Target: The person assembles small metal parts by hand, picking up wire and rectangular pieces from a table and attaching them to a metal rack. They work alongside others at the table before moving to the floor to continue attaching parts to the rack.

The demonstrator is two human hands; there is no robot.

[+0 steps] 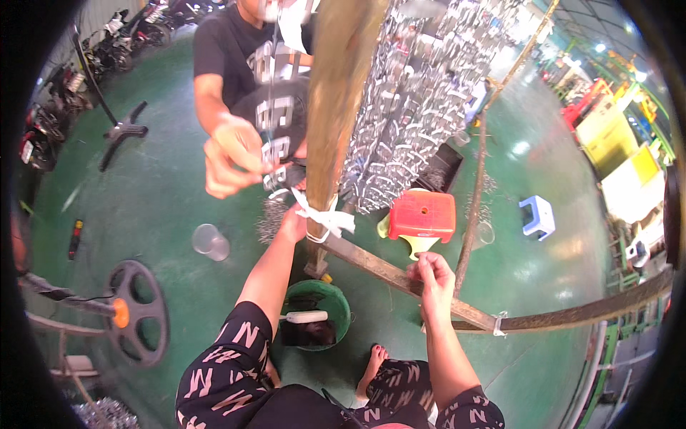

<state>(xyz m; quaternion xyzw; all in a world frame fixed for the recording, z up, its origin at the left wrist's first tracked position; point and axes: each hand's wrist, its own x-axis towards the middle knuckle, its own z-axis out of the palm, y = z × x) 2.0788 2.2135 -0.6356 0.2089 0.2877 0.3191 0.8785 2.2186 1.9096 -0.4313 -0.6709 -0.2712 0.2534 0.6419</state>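
Note:
My left hand is at the upright post of a frame, just beside a white cloth strip tied around it. The fingers are hidden behind the post and cloth. Over the frame's lower bar, my right hand is closed, thumb and fingertips together; whatever they hold, if anything, is too small to make out. Many small shiny metal pieces hang in dense rows right of the post. Across from me, a co-worker's hand reaches toward a strand of similar pieces.
Below my hands stands a green bucket with a white-handled thing inside. A red stool is beyond the lower bar, a blue stool farther right. A clear cup and a black wheel-shaped base are at left.

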